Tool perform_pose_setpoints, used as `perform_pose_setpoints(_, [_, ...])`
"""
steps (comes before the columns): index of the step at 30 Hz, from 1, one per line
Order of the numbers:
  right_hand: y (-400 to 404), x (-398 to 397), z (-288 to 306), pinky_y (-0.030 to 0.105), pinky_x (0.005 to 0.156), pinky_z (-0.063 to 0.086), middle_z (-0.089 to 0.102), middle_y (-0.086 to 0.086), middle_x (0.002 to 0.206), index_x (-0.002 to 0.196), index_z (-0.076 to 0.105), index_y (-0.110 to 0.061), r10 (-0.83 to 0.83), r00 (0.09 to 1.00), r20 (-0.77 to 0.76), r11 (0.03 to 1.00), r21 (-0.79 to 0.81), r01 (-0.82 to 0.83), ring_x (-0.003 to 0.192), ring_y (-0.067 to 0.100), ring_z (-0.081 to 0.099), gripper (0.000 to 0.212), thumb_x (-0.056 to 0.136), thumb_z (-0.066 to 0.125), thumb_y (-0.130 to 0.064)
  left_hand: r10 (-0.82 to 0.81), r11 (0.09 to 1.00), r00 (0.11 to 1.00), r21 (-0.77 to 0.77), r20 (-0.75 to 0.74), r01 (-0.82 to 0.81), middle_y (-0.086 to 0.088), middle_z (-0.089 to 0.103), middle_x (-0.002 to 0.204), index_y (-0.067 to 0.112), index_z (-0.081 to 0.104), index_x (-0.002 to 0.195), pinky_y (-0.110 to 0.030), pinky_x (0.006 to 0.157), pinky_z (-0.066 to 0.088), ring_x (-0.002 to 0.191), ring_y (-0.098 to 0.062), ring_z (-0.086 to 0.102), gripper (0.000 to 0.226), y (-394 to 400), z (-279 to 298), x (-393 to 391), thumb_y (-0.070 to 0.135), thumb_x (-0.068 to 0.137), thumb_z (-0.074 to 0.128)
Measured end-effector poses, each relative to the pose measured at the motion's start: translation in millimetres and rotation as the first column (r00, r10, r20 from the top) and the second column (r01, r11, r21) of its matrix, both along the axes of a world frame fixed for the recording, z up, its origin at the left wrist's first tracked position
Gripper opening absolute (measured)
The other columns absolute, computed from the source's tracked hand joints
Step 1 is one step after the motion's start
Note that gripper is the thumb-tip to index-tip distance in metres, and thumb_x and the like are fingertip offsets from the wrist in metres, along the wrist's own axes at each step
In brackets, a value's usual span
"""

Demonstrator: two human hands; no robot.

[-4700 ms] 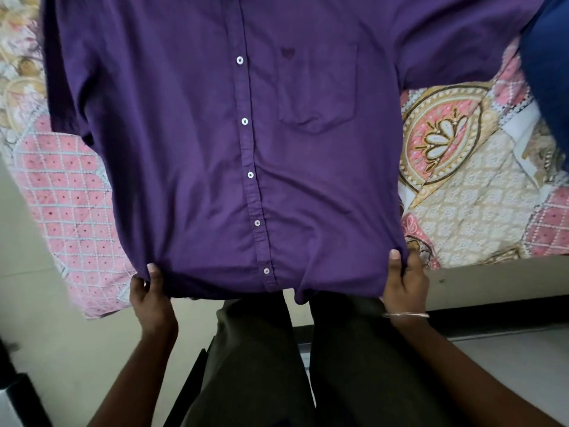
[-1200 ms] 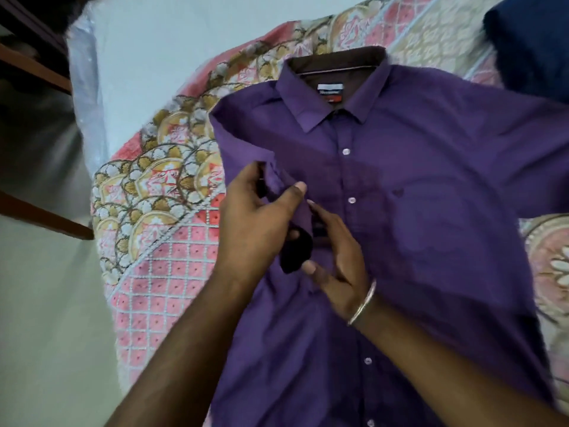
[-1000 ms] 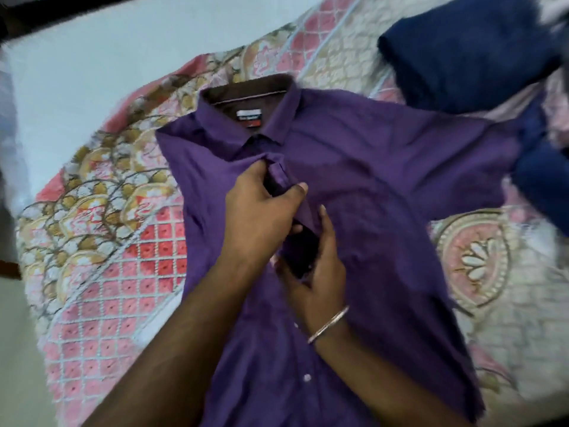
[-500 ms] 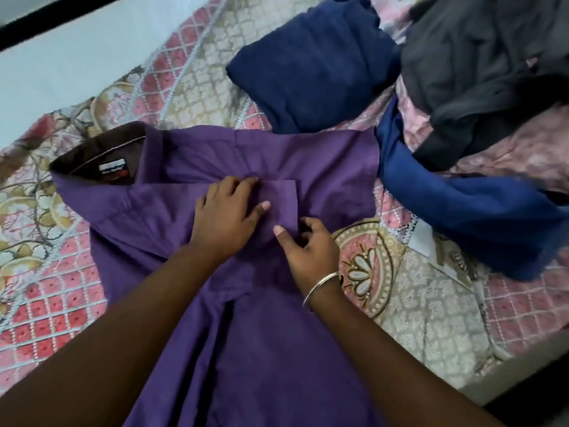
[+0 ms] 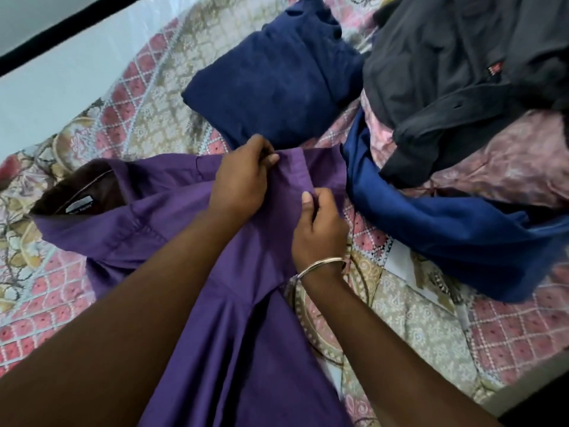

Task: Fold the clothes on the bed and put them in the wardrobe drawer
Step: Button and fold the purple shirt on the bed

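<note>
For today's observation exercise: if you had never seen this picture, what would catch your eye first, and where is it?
First, the purple shirt spread across the middle of the patterned bedspread, with the left hand and right hand both pinching its sleeve edge. Behind them lies a folded navy garment, and to the right a loose heap: a dark grey garment over a blue cloth.

Purple shirt (image 5: 246,349) cut off by the bottom edge, partly hidden under both forearms. Collar label (image 5: 80,207) too blurred to read. Grey garment (image 5: 462,72) cropped at top and right edges. Bed (image 5: 431,334) cut off all round.
</note>
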State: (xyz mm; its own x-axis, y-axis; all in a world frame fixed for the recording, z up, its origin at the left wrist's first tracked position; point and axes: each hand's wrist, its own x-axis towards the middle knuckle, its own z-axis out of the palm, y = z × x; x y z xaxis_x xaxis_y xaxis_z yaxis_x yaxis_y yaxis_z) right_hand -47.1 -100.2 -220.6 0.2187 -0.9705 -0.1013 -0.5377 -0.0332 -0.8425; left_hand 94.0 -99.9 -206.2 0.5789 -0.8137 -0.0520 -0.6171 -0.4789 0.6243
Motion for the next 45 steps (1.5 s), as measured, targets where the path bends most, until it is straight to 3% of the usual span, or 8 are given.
perform_pose_setpoints(9, [-27.5, -21.0, -30.0, 0.041, 0.064, 0.046, 0.06, 0.012, 0.107, 0.112, 0.056, -0.011, -0.107, 0.922, -0.371, 0.988, -0.146, 0.056, 0.088, 0.037, 0.06, 0.048, 0.096, 0.046, -0.055, -0.082, 0.98, 0.976, 0.193, 0.201, 0.043, 0.0, 0.061, 0.112, 0.018, 0.054, 0.102, -0.037, 0.08, 0.027, 0.109, -0.025, 0.05, 0.023, -39.0, -35.3, -27.2, 0.041, 0.097, 0.052])
perform_pose_setpoints(15, [-26.2, -14.4, -35.7, 0.042, 0.069, 0.045, 0.057, 0.019, 0.099, 0.098, 0.064, -0.003, -0.108, 0.848, -0.519, 0.987, -0.161, 0.027, 0.088, 0.039, 0.058, 0.045, 0.093, 0.055, -0.047, 0.152, 0.988, 0.907, -0.076, 0.393, -0.133, 0.002, 0.058, 0.128, 0.021, 0.062, 0.116, -0.037, 0.089, 0.029, 0.12, -0.02, 0.048, 0.026, 44.1, -11.5, -10.2, 0.026, 0.094, 0.05])
perform_pose_setpoints(20, [-24.1, -30.8, -36.9, 0.039, 0.055, 0.035, 0.064, 0.031, 0.082, 0.1, 0.052, -0.002, -0.135, 0.898, -0.418, 0.982, -0.178, 0.065, 0.07, 0.047, 0.062, 0.034, 0.101, 0.045, -0.035, -0.06, 0.92, 0.838, 0.356, 0.543, -0.165, -0.006, 0.054, 0.134, 0.019, 0.06, 0.123, -0.046, 0.096, 0.028, 0.122, -0.029, 0.047, 0.05, 145.0, 0.5, 56.0, 0.053, 0.089, 0.045])
perform_pose_setpoints(25, [-23.0, -37.4, -23.3, 0.041, 0.067, 0.042, 0.062, 0.021, 0.111, 0.119, 0.054, -0.008, -0.096, 0.921, -0.377, 0.976, -0.216, 0.014, 0.093, 0.041, 0.059, 0.031, 0.093, 0.056, -0.024, -0.346, 0.861, 0.816, 0.503, 0.463, 0.08, -0.004, 0.059, 0.13, 0.02, 0.064, 0.118, -0.052, 0.102, 0.028, 0.123, -0.03, 0.051, 0.058, 184.2, 15.4, 101.8, 0.062, 0.085, 0.041])
perform_pose_setpoints(28, [-21.9, -18.3, -13.0, 0.041, 0.079, 0.042, 0.06, 0.012, 0.12, 0.12, 0.062, -0.013, 0.065, 0.919, -0.388, 0.82, -0.505, -0.271, 0.104, 0.033, 0.056, 0.032, 0.091, 0.061, -0.025, -0.462, 0.837, 0.784, 0.496, 0.414, 0.232, -0.002, 0.061, 0.131, 0.02, 0.065, 0.121, -0.057, 0.105, 0.029, 0.129, -0.026, 0.051, 0.062, 196.8, 26.2, 121.3, 0.065, 0.084, 0.044])
perform_pose_setpoints(32, [-51.5, 23.3, -24.4, 0.043, 0.089, 0.036, 0.063, 0.003, 0.123, 0.115, 0.067, -0.017, 0.352, 0.778, -0.521, 0.66, -0.45, -0.601, 0.117, 0.026, 0.056, 0.034, 0.086, 0.061, -0.035, -0.601, 0.751, 0.716, 0.558, 0.355, 0.354, 0.004, 0.057, 0.139, 0.023, 0.061, 0.133, -0.056, 0.107, 0.023, 0.135, -0.023, 0.048, 0.069, 209.4, 30.4, 144.2, 0.061, 0.076, 0.051])
perform_pose_setpoints(38, [-83.5, 22.4, -52.1, 0.044, 0.076, 0.038, 0.06, 0.011, 0.092, 0.085, 0.06, -0.013, 0.311, 0.704, -0.639, 0.485, -0.53, -0.695, 0.086, 0.033, 0.056, 0.032, 0.092, 0.055, -0.044, -0.628, 0.676, 0.74, 0.64, 0.241, 0.365, 0.001, 0.068, 0.122, 0.026, 0.061, 0.131, -0.044, 0.093, 0.04, 0.111, -0.021, 0.066, 0.062, 205.9, 39.3, 183.6, 0.048, 0.075, 0.047])
perform_pose_setpoints(45, [-113.8, 12.0, -48.4, 0.037, 0.047, 0.04, 0.053, 0.013, 0.064, 0.078, 0.05, -0.011, 0.276, 0.76, -0.588, 0.35, -0.675, -0.65, 0.053, 0.034, 0.054, 0.038, 0.102, 0.046, -0.04, -0.397, 0.881, 0.917, 0.293, 0.029, 0.372, 0.023, 0.065, 0.093, 0.04, 0.068, 0.095, -0.017, 0.072, 0.048, 0.08, 0.002, 0.064, 0.017, 177.7, 56.4, 216.5, 0.025, 0.087, 0.067])
